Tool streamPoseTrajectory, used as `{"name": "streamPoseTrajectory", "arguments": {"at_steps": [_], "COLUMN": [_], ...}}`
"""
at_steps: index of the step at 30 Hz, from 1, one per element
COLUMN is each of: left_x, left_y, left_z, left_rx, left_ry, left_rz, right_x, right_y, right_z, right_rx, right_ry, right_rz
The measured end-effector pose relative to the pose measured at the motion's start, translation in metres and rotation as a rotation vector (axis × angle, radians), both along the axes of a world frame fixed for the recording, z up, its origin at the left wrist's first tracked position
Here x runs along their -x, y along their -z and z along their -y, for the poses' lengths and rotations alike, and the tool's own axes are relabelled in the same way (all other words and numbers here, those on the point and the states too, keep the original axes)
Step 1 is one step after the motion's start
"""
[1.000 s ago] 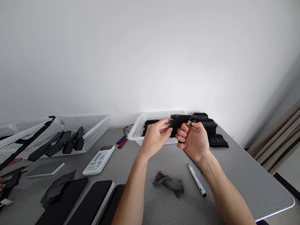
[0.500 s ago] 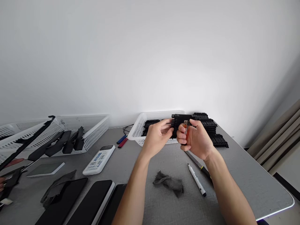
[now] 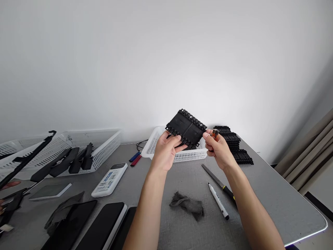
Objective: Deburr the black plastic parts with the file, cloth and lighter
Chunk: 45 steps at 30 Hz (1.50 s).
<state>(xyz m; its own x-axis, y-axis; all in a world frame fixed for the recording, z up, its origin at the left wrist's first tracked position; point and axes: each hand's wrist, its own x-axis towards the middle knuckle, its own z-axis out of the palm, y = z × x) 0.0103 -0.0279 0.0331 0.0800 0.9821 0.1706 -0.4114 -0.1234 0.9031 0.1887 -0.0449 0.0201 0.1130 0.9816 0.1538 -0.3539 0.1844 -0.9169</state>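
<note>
Both my hands hold up a flat black plastic panel [image 3: 186, 127] with rows of small clips along its edges, tilted so its face shows. My left hand [image 3: 166, 150] grips its lower left edge. My right hand [image 3: 218, 148] pinches its right corner and also holds a small orange lighter [image 3: 214, 134]. The panel hangs above a white basket [image 3: 153, 145] with more black parts inside.
A stack of black panels [image 3: 235, 146] lies right of the basket. A file [image 3: 217, 180], a white marker [image 3: 218, 200] and a grey rag [image 3: 187, 204] lie on the grey table [image 3: 275, 198]. Left are a remote [image 3: 109, 179], dark phones [image 3: 100, 225], a second basket [image 3: 104, 146] and another person's fingers [image 3: 10, 185].
The panel has been lifted and turned from edge-on to face-on. My right hand has shifted right to its corner, uncovering the file on the table.
</note>
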Motion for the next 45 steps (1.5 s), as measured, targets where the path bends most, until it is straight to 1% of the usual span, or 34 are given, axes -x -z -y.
{"name": "streamPoseTrajectory", "arguments": {"at_steps": [4,7,9,11,13,16,18,21,22,26,27,28,29,30,31,32,35,36,37,38,40,43,45], "left_x": [-0.003,-0.004,-0.004,-0.004,-0.004,-0.004,-0.004,-0.003,-0.002,0.001,0.002,0.002,0.002,0.002,0.002,0.001,0.0,0.0,0.0,-0.001,-0.002,-0.005,-0.006], "left_y": [0.0,0.002,0.003,0.004,0.005,0.005,0.005,0.006,0.007,0.011,0.012,0.012,0.012,0.012,0.011,0.011,0.009,0.009,0.008,0.008,0.006,0.003,0.001], "left_z": [0.004,0.004,0.004,0.003,0.003,0.005,0.006,0.004,0.003,-0.002,-0.003,-0.003,-0.003,-0.003,-0.003,-0.002,-0.001,0.0,0.001,0.001,0.004,0.008,0.01], "left_rx": [-0.001,-0.007,-0.008,-0.029,-0.089,-0.169,-0.185,-0.188,-0.191,-0.242,-0.254,-0.261,-0.267,-0.272,-0.277,-0.281,-0.297,-0.302,-0.307,-0.312,-0.321,-0.332,-0.34], "left_ry": [0.063,0.109,0.146,0.143,0.079,-0.025,-0.04,-0.03,-0.038,-0.108,-0.11,-0.108,-0.108,-0.112,-0.116,-0.121,-0.14,-0.14,-0.141,-0.141,-0.136,-0.144,-0.126], "left_rz": [0.003,-0.021,-0.043,-0.078,-0.172,-0.393,-0.482,-0.493,-0.481,-0.432,-0.43,-0.432,-0.436,-0.439,-0.439,-0.439,-0.436,-0.44,-0.449,-0.462,-0.497,-0.539,-0.552], "right_x": [-0.002,-0.002,-0.002,-0.002,-0.003,-0.007,-0.01,-0.012,-0.012,-0.007,-0.005,-0.003,0.0,0.002,0.004,0.007,0.017,0.021,0.025,0.028,0.033,0.035,0.034], "right_y": [0.004,0.007,0.009,0.011,0.012,0.011,0.01,0.008,0.007,0.0,-0.003,-0.005,-0.007,-0.009,-0.011,-0.012,-0.011,-0.011,-0.009,-0.008,-0.005,-0.001,0.0], "right_z": [-0.005,-0.009,-0.011,-0.013,-0.013,-0.013,-0.013,-0.013,-0.011,0.007,0.013,0.019,0.025,0.03,0.033,0.035,0.035,0.034,0.032,0.03,0.027,0.024,0.022], "right_rx": [0.051,0.054,0.035,0.009,-0.023,-0.104,-0.155,-0.185,-0.191,-0.263,-0.296,-0.331,-0.36,-0.369,-0.354,-0.312,-0.071,0.01,0.077,0.129,0.19,0.232,0.254], "right_ry": [-0.057,-0.085,-0.02,0.092,0.182,0.277,0.313,0.32,0.343,0.536,0.557,0.547,0.497,0.402,0.268,0.104,-0.424,-0.565,-0.678,-0.761,-0.852,-0.898,-0.913], "right_rz": [-0.073,-0.081,-0.073,-0.046,-0.001,0.066,0.102,0.16,0.196,0.323,0.329,0.326,0.315,0.293,0.255,0.202,0.024,-0.023,-0.061,-0.093,-0.148,-0.213,-0.236]}}
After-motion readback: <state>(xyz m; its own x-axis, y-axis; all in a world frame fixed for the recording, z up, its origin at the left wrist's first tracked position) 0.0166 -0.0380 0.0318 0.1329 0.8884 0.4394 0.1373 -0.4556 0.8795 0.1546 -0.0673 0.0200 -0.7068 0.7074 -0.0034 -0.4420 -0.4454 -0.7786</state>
